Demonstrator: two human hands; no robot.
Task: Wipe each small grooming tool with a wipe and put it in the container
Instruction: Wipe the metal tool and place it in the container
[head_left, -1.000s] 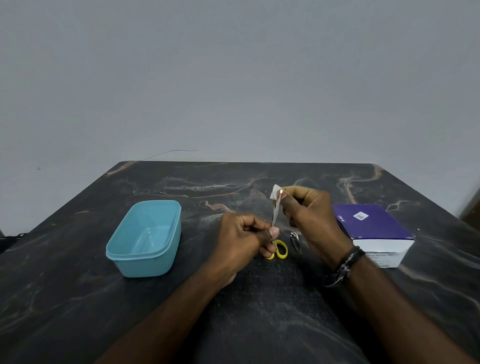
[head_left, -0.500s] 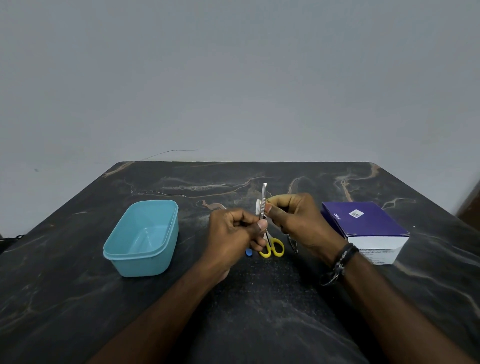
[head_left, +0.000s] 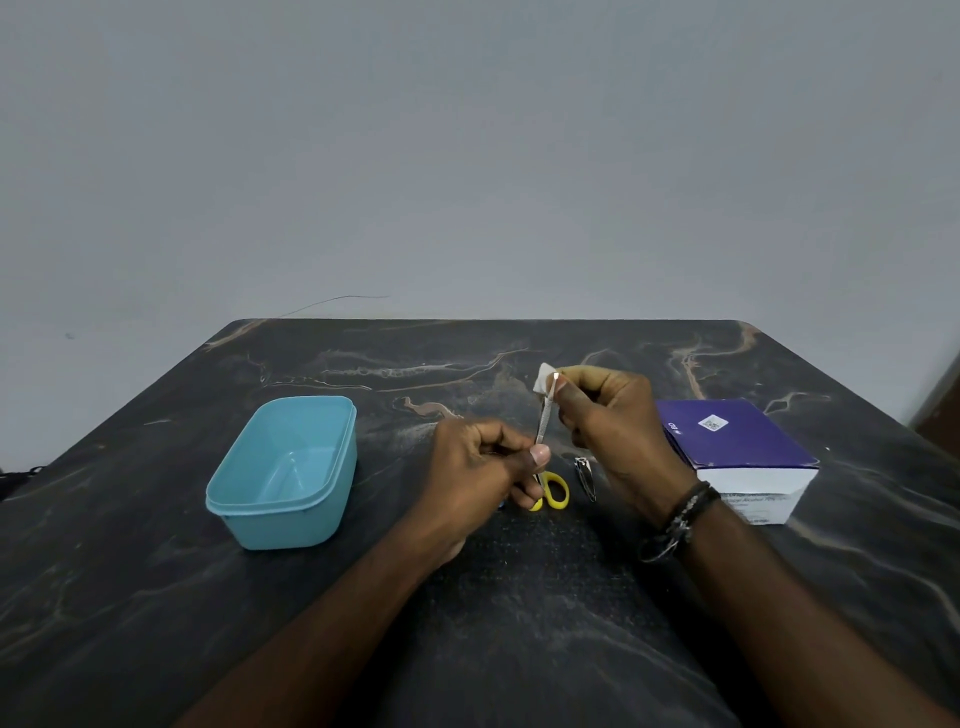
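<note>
The left hand (head_left: 483, 462) pinches the lower end of a nail file (head_left: 544, 415), held upright above the table (head_left: 156, 597). The right hand (head_left: 608, 415), just beyond, pinches a wipe (head_left: 544, 378) round the file's tip. The file looks thin, stiff, light and likely slippery; the lower end seems the safest hold. Under the left hand lie scissors (head_left: 556, 491); beside them, nail clippers (head_left: 586, 475). The container (head_left: 283, 470) stands left of the left hand, path unobstructed. A box (head_left: 737, 447) sits right of the right hand.
</note>
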